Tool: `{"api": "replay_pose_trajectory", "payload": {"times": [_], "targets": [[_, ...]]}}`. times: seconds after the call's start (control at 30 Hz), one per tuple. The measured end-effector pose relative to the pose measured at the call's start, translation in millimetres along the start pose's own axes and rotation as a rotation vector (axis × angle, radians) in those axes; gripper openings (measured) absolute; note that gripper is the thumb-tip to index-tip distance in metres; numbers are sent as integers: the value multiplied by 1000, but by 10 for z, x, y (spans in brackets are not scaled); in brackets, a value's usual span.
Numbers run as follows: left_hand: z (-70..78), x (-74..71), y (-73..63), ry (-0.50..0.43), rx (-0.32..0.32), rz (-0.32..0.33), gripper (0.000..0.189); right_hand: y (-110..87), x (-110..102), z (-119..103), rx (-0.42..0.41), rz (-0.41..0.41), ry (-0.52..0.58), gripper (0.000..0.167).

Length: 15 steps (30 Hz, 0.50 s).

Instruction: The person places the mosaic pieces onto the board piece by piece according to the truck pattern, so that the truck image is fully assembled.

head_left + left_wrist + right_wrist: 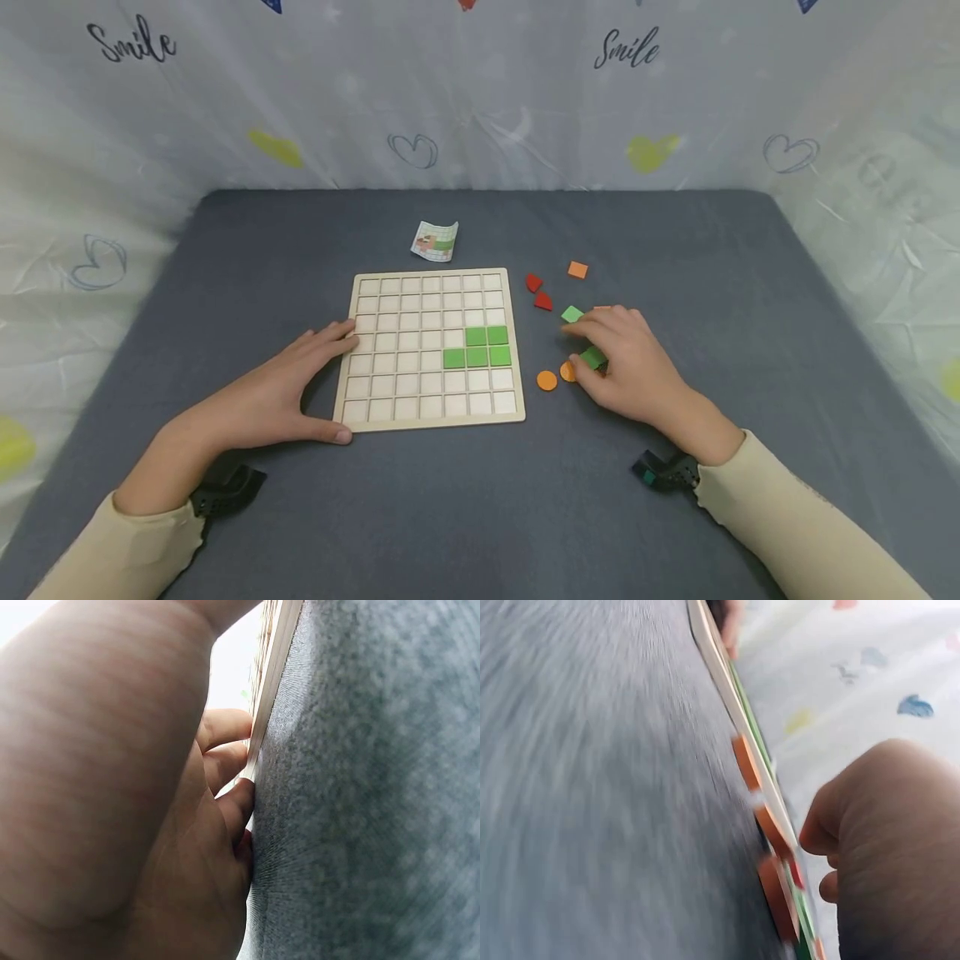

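A square wooden grid board [428, 428] lies flat, with several green tiles [476, 357] set in cells on its right side. My left hand [273, 396] rests at the board's left edge, fingertips on the frame and thumb at the near left corner. My right hand [637, 367] hovers over loose pieces right of the board, thumb and forefinger apart. Between them a green square tile [593, 357] shows, partly hidden by the hand. Another green tile [572, 314] lies near the forefinger tip. By the thumb is an orange disc [567, 372], with a second orange disc [547, 381] left of it.
Two red pieces [543, 301] lie just off the board's right edge, with an orange square tile [577, 270] beyond them. Behind the board sits a small printed picture card [434, 242]. The grey table [465, 517] ends at a patterned white curtain [480, 108].
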<state>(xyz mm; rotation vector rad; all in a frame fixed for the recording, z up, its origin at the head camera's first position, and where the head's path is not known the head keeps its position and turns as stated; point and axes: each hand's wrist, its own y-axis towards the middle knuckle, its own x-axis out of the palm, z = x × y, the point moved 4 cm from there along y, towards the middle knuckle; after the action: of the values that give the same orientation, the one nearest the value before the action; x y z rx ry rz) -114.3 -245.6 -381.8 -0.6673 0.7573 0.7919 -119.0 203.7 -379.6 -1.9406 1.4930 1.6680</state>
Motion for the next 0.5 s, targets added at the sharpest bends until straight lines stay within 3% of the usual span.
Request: {"api": "replay_pose_trajectory", "payload": {"times": [0.23,0.5], "targets": [[-23,5,1,-6,-1,3,126,-142,-94,142,8,-14,-7,31],[-81,42,40,4,-8,0,127,-144,-68,165,26,-48,54,25]]}}
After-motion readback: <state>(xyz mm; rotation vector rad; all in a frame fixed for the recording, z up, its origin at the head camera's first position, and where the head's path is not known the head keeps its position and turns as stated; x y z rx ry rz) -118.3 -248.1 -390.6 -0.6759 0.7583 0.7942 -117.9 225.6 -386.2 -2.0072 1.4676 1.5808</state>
